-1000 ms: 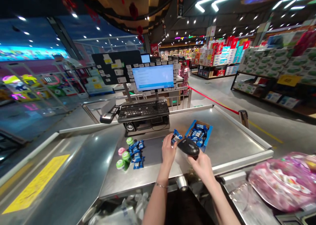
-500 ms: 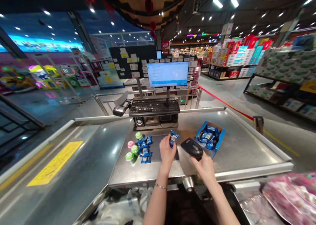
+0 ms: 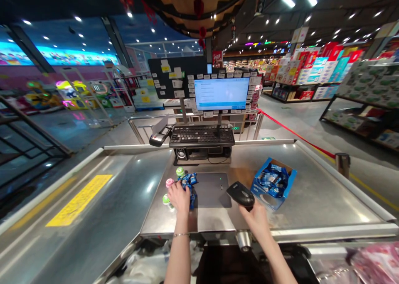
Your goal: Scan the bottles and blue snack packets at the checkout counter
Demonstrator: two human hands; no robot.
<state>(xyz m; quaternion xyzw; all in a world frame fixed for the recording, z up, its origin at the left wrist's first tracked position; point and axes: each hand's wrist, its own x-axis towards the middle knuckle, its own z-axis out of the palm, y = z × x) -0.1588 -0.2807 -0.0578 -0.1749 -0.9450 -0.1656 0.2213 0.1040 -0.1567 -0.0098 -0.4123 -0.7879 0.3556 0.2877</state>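
My left hand point(image 3: 179, 197) is over a group of blue wrapped snack packets point(image 3: 190, 179) on the counter, its fingers spread and lying across part of them. Close around that hand stand small bottles: one with a pink cap point(image 3: 169, 182), one with a green cap point(image 3: 180, 172), and a white one with a green cap point(image 3: 166, 199). My right hand point(image 3: 257, 217) is closed round the handle of a black handheld barcode scanner point(image 3: 240, 194), its head pointing left. Right of the scanner, an open blue box point(image 3: 291, 180) holds more blue packets point(image 3: 274, 179).
A dark grey flat scanner plate point(image 3: 212, 190) is set in the metal counter point(image 3: 324, 192). Behind it stand a keyboard point(image 3: 202, 134), a lit monitor point(image 3: 222, 93) and a card terminal point(image 3: 160, 136). A metal cup-shaped holder point(image 3: 243, 240) sits at the front edge.
My left hand has moved left from the plate to the packets and bottles; the packet it held is no longer distinguishable. My right hand still holds the scanner. The view has turned slightly left.
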